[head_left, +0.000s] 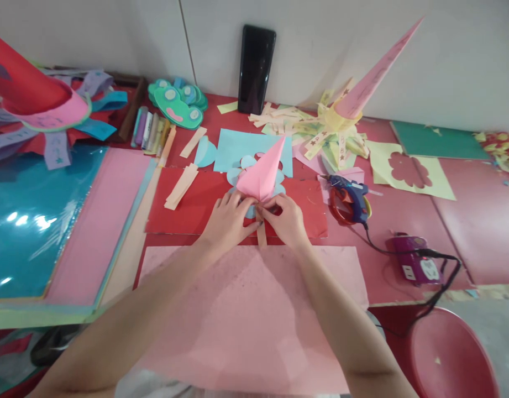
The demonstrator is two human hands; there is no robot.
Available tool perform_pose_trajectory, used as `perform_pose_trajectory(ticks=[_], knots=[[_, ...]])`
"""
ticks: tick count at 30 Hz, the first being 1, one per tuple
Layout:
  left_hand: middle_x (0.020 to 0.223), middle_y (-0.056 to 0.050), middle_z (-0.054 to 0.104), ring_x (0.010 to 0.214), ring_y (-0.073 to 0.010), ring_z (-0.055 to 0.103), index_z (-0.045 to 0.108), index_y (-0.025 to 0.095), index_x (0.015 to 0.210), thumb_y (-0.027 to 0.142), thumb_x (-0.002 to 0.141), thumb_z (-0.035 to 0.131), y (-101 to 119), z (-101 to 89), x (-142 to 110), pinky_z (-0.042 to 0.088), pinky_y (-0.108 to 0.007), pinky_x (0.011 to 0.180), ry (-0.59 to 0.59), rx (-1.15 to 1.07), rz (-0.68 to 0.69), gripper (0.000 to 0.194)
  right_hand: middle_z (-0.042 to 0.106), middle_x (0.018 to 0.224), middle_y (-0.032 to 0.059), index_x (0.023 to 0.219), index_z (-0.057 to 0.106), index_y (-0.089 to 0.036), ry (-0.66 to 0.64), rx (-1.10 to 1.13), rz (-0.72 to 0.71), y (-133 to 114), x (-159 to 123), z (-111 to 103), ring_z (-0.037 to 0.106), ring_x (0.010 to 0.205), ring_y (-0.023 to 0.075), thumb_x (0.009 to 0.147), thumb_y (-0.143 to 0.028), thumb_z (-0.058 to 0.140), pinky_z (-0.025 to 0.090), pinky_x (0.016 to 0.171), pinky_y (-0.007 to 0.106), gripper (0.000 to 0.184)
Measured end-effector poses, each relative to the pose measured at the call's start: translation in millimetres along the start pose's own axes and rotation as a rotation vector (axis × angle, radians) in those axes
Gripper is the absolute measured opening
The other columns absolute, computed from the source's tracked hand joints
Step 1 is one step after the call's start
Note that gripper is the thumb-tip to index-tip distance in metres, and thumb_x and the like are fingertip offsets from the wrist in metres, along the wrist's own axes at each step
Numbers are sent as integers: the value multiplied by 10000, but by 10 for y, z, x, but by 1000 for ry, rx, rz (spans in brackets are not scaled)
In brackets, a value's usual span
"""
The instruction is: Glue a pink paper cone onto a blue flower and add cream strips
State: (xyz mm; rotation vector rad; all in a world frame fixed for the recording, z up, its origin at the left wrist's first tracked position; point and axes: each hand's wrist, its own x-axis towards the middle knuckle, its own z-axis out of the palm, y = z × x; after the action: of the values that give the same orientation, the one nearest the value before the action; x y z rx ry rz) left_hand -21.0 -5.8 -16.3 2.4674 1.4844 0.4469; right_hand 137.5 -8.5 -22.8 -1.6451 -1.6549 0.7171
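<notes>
A pink paper cone [265,171] points up and away from me at the middle of the red table, over a red sheet [196,204] and a light blue flower cut-out [237,171]. My left hand [229,218] and my right hand [285,218] meet at the cone's wide base, fingers pinched on its rim. A narrow cream paper strip [261,233] hangs down between the two hands at the rim. A large pink sheet [254,309] lies under my forearms.
A blue glue gun [351,199] lies right of the hands, its cord running to a purple socket block [415,264]. More cream strips [182,185], a finished pink cone [362,91], a black phone [256,69], stacked coloured sheets [38,221] and a red bowl [449,354] surround them.
</notes>
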Motion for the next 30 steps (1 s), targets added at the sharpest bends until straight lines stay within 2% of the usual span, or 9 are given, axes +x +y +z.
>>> perform_pose_trajectory(ticks=[10, 21, 30], knots=[[1096, -84, 544, 1021, -269, 511, 537, 199, 1117, 339, 793, 650, 3, -14, 4, 427, -388, 800, -17, -23, -8, 370, 594, 705, -4, 642, 597, -214, 16, 65, 45, -11, 2, -23, 530, 641, 132, 745, -260, 652, 427, 628, 287, 125], [1082, -83, 542, 1001, -267, 520, 535, 201, 1115, 338, 789, 655, -5, -6, -6, 432, -376, 771, 4, -8, 7, 374, 568, 690, -8, 643, 567, -209, 54, 7, 5, 2, -5, 4, 521, 625, 124, 769, -269, 628, 415, 611, 271, 153], [1086, -78, 538, 990, -258, 522, 534, 207, 1112, 337, 789, 654, -8, 3, -5, 436, -373, 770, 17, -5, 15, 368, 526, 669, -26, 623, 532, -200, 106, 22, -26, 8, 5, -6, 510, 603, 105, 761, -210, 620, 411, 612, 252, 164]])
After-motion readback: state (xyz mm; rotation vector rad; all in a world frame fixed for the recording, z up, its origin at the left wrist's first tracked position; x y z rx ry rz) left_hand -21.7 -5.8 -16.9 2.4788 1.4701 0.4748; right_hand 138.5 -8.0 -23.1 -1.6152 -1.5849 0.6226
